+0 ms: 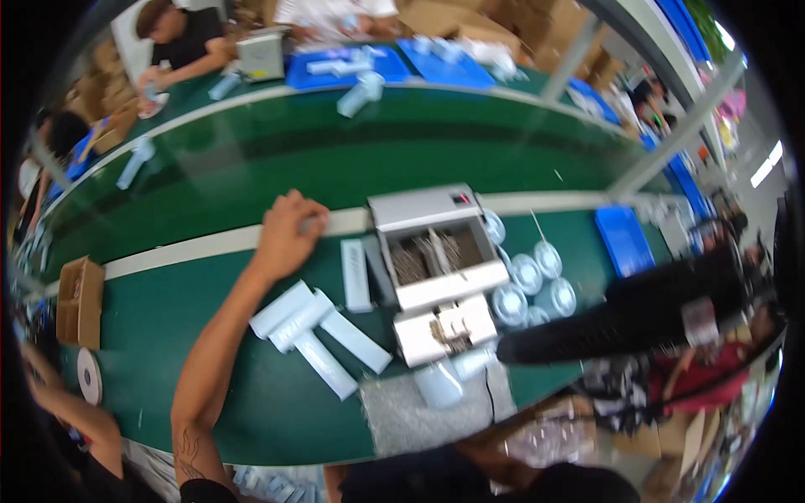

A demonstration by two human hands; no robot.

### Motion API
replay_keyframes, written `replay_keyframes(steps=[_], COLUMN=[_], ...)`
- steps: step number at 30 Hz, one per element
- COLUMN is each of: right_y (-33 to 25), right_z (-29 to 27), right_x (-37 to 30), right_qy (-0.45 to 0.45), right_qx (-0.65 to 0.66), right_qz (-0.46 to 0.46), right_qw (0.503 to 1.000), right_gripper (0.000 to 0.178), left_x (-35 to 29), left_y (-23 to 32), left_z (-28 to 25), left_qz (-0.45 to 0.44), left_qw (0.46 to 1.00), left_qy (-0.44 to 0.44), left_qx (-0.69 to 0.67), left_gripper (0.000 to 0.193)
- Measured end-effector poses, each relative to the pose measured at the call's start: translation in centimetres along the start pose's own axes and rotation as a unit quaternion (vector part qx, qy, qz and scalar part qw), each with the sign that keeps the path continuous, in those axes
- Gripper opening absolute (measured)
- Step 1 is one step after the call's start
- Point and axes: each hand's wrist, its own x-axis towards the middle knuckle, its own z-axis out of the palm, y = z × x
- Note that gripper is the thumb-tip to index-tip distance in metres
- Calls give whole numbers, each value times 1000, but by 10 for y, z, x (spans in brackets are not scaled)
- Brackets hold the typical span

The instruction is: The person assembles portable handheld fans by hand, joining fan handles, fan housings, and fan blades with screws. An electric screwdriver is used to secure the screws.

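My left hand (292, 226) lies over the white rail (226, 244) along the conveyor belt, its fingers curled in. What it holds, if anything, is hidden. Near its forearm sit several pale blue plastic pieces (293, 323), T-shaped and long-handled, with a flat pale blue bar (355, 277) beside the machine. In the middle stands a grey-and-white screw feeder (436, 243), its open tray full of small screws. Just below it, a rounded pale blue part (439, 386) rests on a bubble-wrap sheet (394, 419). My right hand does not show; a large black object (620, 310) blocks the right side.
Round pale blue parts (527, 273) cluster right of the feeder, near a blue tray (624, 241). At left are a cardboard box (80, 302) and a white roll (89, 375). Across the green belt (335, 159), co-workers sit behind blue trays (347, 69). Another person's arm (75, 411) shows lower left.
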Motion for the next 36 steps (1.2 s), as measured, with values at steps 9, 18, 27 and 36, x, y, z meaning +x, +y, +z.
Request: replay_keyframes(steps=[9, 18, 27, 36], right_y=[-312, -269, -320, -282], right_z=[42, 41, 2, -3], right_x=[95, 41, 97, 150], right_qy=[129, 7, -57, -99], right_qx=[-10, -127, -226, -234], right_qz=[113, 44, 27, 70], right_qw=[985, 991, 972, 965], right_gripper=[41, 42, 43, 45], left_x=[2, 10, -11, -2], left_y=[-128, -73, -60, -66], left_z=[28, 33, 16, 10], left_qz=[-88, -125, -148, -132], left_qw=[950, 955, 936, 945], left_qy=[-75, -80, -100, -100], left_qx=[-289, -255, -303, -282], left_gripper=[31, 34, 39, 42])
